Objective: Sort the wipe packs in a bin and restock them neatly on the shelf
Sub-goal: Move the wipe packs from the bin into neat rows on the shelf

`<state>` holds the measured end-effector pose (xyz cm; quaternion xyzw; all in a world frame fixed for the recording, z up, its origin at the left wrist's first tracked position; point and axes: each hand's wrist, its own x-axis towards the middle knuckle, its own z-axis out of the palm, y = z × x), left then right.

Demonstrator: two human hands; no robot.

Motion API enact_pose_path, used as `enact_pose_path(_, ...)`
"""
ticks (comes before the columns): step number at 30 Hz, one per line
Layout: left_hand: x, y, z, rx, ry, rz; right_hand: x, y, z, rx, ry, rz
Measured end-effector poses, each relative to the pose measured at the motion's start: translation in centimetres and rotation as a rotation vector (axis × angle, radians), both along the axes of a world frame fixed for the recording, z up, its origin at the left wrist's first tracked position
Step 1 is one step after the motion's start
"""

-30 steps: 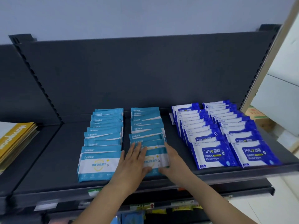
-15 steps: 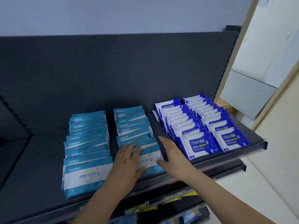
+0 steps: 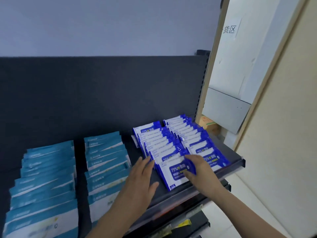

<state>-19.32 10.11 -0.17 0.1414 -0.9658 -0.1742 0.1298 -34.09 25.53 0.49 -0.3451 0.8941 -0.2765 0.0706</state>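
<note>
Pale blue-grey wall (image 3: 103,26) fills the top of my feed, and below it stands the dark grey back panel (image 3: 85,93) of the shelving unit. Its dark metal shelf (image 3: 230,157) runs across the lower half. On it, to the left, I see two rows of teal and white wipe packs (image 3: 44,182), overlapped front to back and blurred. To the right lie two rows of dark blue and white alcohol wipe packs (image 3: 193,134), also overlapped, reaching the shelf's right end.

Both hands flank the nearer blue row. The left hand (image 3: 140,182) is flat, fingers straight and spread, its fingertips touching the left edge of that row; it grips nothing. The right hand (image 3: 200,172) lies with its fingers fairly straight against the right edge of the front blue pack (image 3: 173,174), between the two blue rows, pressing rather than gripping.

Beyond the shelf's end sits a small cardboard box (image 3: 208,124).
</note>
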Motion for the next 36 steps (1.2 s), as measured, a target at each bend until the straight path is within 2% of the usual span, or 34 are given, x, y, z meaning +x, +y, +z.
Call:
enact_pose_path(5,-5.8,2.6,-0.5,-0.03,-0.033,-0.02,-6.0,2.4,-1.7,0.224,0.187,0.1)
enact_pose_path(9,-10.8,4.9,-0.8,0.011,-0.081,0.016,-10.8,3.7,-3.2,0.248,0.218,0.2)
enact_pose_path(13,-15.1,7.5,-0.7,0.145,0.01,0.138,-13.7,4.2,-4.0,0.185,0.183,0.316)
enact_pose_path(17,-18.5,10.0,-0.4,0.523,0.137,0.296,-16.5,4.9,-3.4,0.032,0.028,0.311)
enact_pose_path(20,-20.0,11.3,-0.3,0.722,0.053,0.376,-19.0,5.6,-2.8,-0.059,-0.124,0.179)
enact_pose_path(25,-21.7,12.6,-0.3,0.747,0.038,0.465,-21.3,5.4,-2.7,-0.106,-0.496,0.189)
enact_pose_path(30,-23.0,12.2,0.1,0.808,0.083,0.503,-21.8,4.9,-2.3,-0.147,-0.601,0.207)
enact_pose_path(36,-23.9,11.7,0.1,0.92,0.111,0.471,-22.2,5.0,-2.0,-0.121,-0.717,0.126)
